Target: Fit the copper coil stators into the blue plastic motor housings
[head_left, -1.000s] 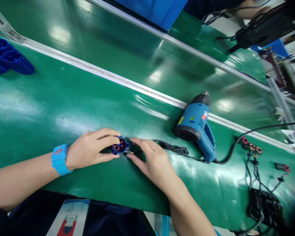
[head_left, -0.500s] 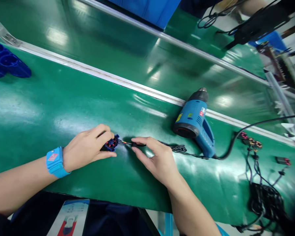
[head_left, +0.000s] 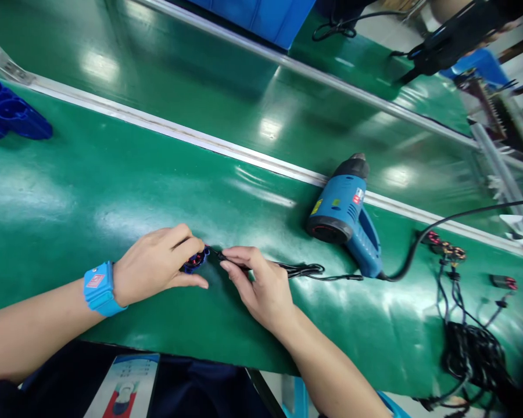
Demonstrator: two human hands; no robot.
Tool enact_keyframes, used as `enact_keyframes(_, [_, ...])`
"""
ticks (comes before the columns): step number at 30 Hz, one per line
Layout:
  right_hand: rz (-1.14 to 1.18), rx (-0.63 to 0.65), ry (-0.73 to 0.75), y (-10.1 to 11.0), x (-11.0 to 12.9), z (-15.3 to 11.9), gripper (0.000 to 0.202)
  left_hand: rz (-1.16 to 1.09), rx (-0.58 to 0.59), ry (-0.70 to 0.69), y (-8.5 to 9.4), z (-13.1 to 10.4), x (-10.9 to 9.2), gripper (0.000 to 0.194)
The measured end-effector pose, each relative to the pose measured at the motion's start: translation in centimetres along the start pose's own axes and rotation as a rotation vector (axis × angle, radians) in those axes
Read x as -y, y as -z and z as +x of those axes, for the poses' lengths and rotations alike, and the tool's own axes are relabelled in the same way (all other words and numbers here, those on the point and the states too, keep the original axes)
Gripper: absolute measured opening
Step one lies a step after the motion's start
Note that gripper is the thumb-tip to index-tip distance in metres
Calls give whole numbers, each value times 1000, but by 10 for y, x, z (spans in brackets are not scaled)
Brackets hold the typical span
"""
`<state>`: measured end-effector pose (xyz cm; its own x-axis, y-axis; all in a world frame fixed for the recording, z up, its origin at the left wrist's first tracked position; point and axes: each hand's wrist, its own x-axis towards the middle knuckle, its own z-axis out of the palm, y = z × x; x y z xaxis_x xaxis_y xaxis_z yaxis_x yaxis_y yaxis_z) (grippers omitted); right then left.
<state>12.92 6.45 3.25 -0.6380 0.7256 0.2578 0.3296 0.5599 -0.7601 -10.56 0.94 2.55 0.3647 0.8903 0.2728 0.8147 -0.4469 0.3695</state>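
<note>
My left hand [head_left: 159, 261], with a blue wristband, is closed around a small round motor part [head_left: 196, 259] with a dark blue frame and red windings. Thin wires lead out of its right side. My right hand [head_left: 259, 284] pinches a black cable [head_left: 220, 255] close to those wires, thumb and fingers together. Black sleeving there covers the wires. Beyond my right hand the cable lies in a loose bundle [head_left: 305, 270] on the green table. Part of the motor is hidden under my left fingers.
A blue heat gun [head_left: 342, 203] rests on the green mat [head_left: 126, 186], its cord running right. More wound motor parts [head_left: 455, 253] and coiled black cables [head_left: 475, 354] lie at the right. Blue plastic holders [head_left: 17, 113] sit at far left. A metal rail [head_left: 200, 139] crosses behind.
My right hand has moved left toward the motor part, drawing the black cable along. The coloured wires visible before are now covered by black. The left hand has stayed nearly still.
</note>
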Motion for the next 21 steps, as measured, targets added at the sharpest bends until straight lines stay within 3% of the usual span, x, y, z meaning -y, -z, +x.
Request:
enact_keyframes(3, [43, 11, 6, -12, 4, -1, 11, 83, -25, 35, 1, 2, -3, 60])
enact_keyframes(9, [42, -29, 130, -33, 5, 1, 10, 104, 33, 86, 3, 3, -4, 54])
enact_keyframes(13, [-174, -54, 272, -36, 0, -1, 10, 122, 63, 121, 4, 3, -6, 50])
enact_keyframes(21, [-729, 84, 512, -23, 16, -2, 27, 57, 55, 184, 5, 4, -11, 38])
